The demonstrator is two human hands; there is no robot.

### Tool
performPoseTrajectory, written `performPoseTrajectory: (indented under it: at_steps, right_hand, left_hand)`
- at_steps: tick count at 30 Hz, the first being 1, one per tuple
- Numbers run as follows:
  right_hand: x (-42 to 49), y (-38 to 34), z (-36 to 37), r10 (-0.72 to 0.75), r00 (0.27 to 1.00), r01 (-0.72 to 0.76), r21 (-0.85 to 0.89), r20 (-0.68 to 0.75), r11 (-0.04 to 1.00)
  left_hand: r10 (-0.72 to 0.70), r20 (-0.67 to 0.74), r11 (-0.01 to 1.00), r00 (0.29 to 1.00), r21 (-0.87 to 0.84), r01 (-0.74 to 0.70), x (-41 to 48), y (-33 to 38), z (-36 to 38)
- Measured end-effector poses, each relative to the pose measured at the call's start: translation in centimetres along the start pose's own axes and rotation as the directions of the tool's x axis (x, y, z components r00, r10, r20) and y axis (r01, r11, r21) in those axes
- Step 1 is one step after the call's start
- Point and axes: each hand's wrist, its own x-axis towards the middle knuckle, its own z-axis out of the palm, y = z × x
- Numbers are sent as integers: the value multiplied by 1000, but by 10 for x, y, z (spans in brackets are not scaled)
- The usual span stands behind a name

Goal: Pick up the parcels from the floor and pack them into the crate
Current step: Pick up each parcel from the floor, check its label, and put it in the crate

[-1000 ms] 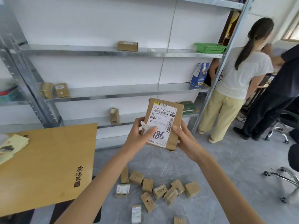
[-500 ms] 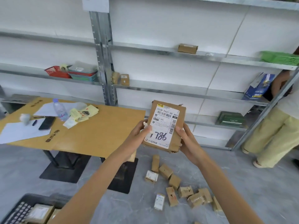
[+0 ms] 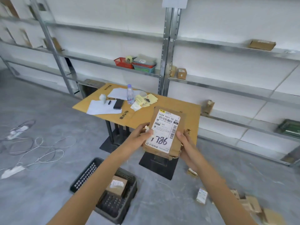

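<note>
I hold a flat brown parcel (image 3: 165,132) with a white label marked 786 upright in front of me. My left hand (image 3: 139,135) grips its left edge and my right hand (image 3: 186,143) grips its right edge. Below, on the floor, stands a black perforated crate (image 3: 82,176), partly hidden by my left forearm, with a brown parcel (image 3: 116,185) lying inside. Several small brown parcels (image 3: 250,203) lie on the floor at the lower right, with a white-labelled parcel (image 3: 202,195) nearer.
A brown table (image 3: 162,114) on black bases stands just behind the held parcel, carrying papers, a phone and a water bottle (image 3: 130,94). Metal shelving (image 3: 168,51) lines the wall with a few boxes and baskets. White cables (image 3: 37,151) lie on the floor at the left.
My view has swung left: the crate has come fully into sight below, and the floor parcels have slid to the lower right. Both hands still hold the parcel.
</note>
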Motion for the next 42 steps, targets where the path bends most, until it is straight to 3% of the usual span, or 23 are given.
performPoseTrajectory:
  at_steps: [6, 16, 20, 24, 29, 33, 37, 42]
  right_hand:
    - [11, 39, 91, 51, 995, -51, 2, 84, 999]
    - [65, 78, 160, 109, 976, -71, -197, 190, 978]
    - [114, 97, 178, 137, 980, -107, -195, 144, 975]
    - [167, 116, 204, 176, 984, -177, -171, -23, 969]
    - [212, 154, 224, 283, 952, -302, -198, -119, 933]
    - [237, 208, 239, 384, 916, -394, -86, -112, 915]
    - [269, 280, 239, 445, 863, -448, 44, -239, 893]
    - [307, 408, 220, 557, 761, -577, 45, -334, 816]
  left_hand:
    - [-26, -78, 1000, 997, 16, 27, -35, -28, -91]
    - [3, -133, 998, 991, 62, 5, 1, -50, -181]
    - [-41, -162, 997, 986, 55, 50, 42, -71, -218]
    - [-131, -263, 990, 956, -78, 114, 83, -95, -253]
    - [-253, -388, 959, 887, -219, 178, 122, -135, -294]
    - [-381, -331, 915, 863, -267, 302, 147, -183, -319]
    - [-498, -219, 867, 839, -138, 479, 177, -264, -348]
    - [-586, -80, 762, 806, 283, 582, 217, -407, -379]
